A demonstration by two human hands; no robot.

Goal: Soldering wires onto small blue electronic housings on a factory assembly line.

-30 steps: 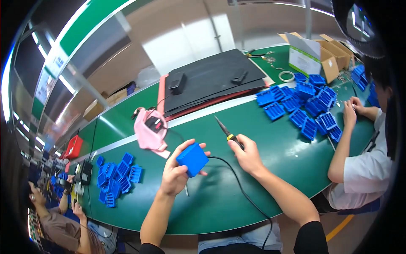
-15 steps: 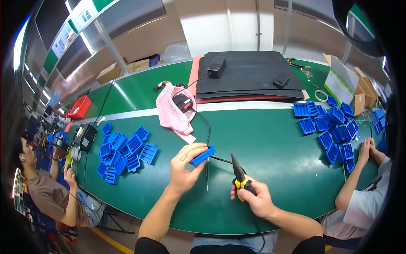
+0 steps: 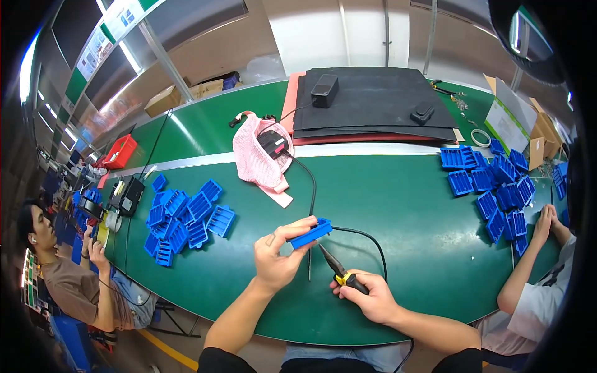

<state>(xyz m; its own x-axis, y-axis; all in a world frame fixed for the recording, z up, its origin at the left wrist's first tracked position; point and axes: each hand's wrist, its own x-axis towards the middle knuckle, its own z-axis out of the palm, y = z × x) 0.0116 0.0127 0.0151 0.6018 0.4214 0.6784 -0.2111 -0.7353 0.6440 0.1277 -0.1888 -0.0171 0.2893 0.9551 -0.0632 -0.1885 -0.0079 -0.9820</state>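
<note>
My left hand (image 3: 275, 260) grips a small blue plastic compartment case (image 3: 313, 234), tilted above the table between thumb and fingers. In my right hand (image 3: 376, 300) is a pair of long-nose pliers (image 3: 337, 266) with yellow and black handles. Its tip points up and left, just beneath the right end of the case; whether it touches the case I cannot tell. A thin metal rod (image 3: 310, 268) shows below my left fingers, its upper end hidden. From beside the case a black cable (image 3: 375, 241) curves right and down past my right wrist.
Blue cases lie piled at left (image 3: 177, 217) and right (image 3: 482, 174). Ahead are a pink mesh bag (image 3: 254, 163) with a black device, and black sheets (image 3: 373, 93) bearing a power adapter (image 3: 324, 91). A person sits on each side; the right one's hands (image 3: 545, 224) rest near the pile.
The blue case has moved slightly right in my left hand. My right hand has shifted left and down, bringing the pliers' tip below the case. The cable now arcs widely to the right.
</note>
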